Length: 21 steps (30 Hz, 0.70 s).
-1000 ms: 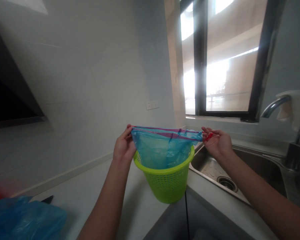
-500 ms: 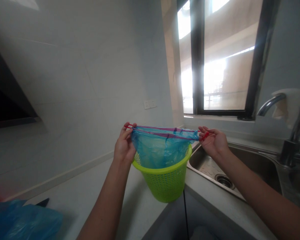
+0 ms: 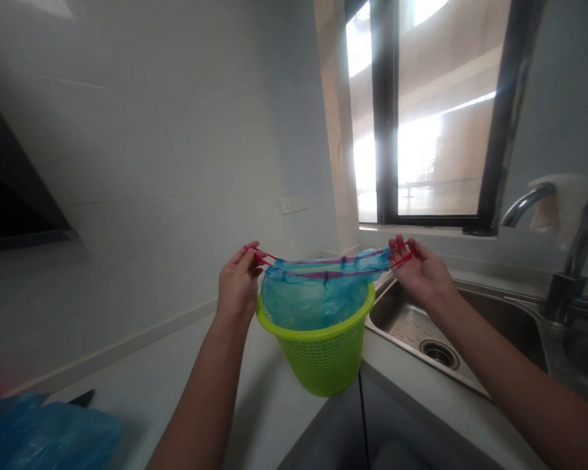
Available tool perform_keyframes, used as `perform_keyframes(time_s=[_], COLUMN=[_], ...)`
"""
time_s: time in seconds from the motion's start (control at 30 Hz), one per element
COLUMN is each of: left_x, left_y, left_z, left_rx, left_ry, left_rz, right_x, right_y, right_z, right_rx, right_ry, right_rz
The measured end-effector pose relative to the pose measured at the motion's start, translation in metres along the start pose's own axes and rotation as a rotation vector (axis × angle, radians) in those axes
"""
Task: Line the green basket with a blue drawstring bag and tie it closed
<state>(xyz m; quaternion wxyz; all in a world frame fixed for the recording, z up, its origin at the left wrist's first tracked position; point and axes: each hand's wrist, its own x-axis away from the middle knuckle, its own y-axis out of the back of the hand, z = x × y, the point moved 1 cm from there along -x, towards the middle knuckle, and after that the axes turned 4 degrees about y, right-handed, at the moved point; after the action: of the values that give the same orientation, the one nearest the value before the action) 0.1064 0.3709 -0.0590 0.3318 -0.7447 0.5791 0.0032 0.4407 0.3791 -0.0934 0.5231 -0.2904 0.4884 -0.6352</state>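
A translucent blue drawstring garbage bag (image 3: 313, 300) sits inside a lime-green perforated basket (image 3: 323, 362) on the counter corner. Its mouth is gathered and rises above the rim, with red drawstrings pulled out at both sides. My left hand (image 3: 240, 281), left of the basket, pinches one red drawstring loop. On the other side, above the sink's edge, my right hand (image 3: 421, 271) has the opposite loop hooked round its fingers. Both loops are taut, and the bag's mouth is stretched between my hands. What lies inside the bag cannot be made out.
A metal sink (image 3: 406, 326) with a faucet (image 3: 568, 261) lies to the right; a pale cloth (image 3: 558, 209) hangs over the faucet. At lower left, a crumpled blue plastic bag (image 3: 49, 431) rests on the counter (image 3: 166, 378) by a dark pointed object (image 3: 82, 398).
More red drawstring shows at both ends now. The bag's mouth has gathered tighter and sunk slightly, while my left hand has shifted a little left and my right hand slightly right.
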Motion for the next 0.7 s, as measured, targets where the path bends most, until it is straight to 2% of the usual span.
perform_keyframes(time_s=[0.13,0.2,0.27,0.37,0.5,0.6,0.7], left_x=[-0.001,0.001,0.004,0.011,0.020,0.025,0.032], left_y=[-0.005,-0.008,-0.009,-0.012,-0.017,-0.020,-0.022], left_z=[-0.003,-0.004,-0.005,-0.005,-0.004,-0.005,-0.008], left_rx=[0.365,0.450,0.441,0.258,-0.034,-0.190,-0.425], left_ry=[0.101,0.121,0.100,0.053,-0.024,-0.135,-0.325], left_rz=[-0.040,-0.010,0.035,0.150,0.252,0.273,0.228], right_x=[0.005,0.008,0.012,0.016,0.021,0.025,0.030], right_y=[-0.001,-0.002,-0.002,-0.002,-0.003,-0.007,-0.013], right_z=[-0.005,-0.010,-0.014,-0.016,-0.013,-0.012,-0.016], right_rx=[0.010,0.067,0.109,0.139,0.197,0.281,0.415], right_ry=[-0.016,-0.018,-0.018,-0.022,-0.052,-0.053,0.068], right_rz=[-0.027,0.001,0.034,0.080,0.214,0.270,0.326])
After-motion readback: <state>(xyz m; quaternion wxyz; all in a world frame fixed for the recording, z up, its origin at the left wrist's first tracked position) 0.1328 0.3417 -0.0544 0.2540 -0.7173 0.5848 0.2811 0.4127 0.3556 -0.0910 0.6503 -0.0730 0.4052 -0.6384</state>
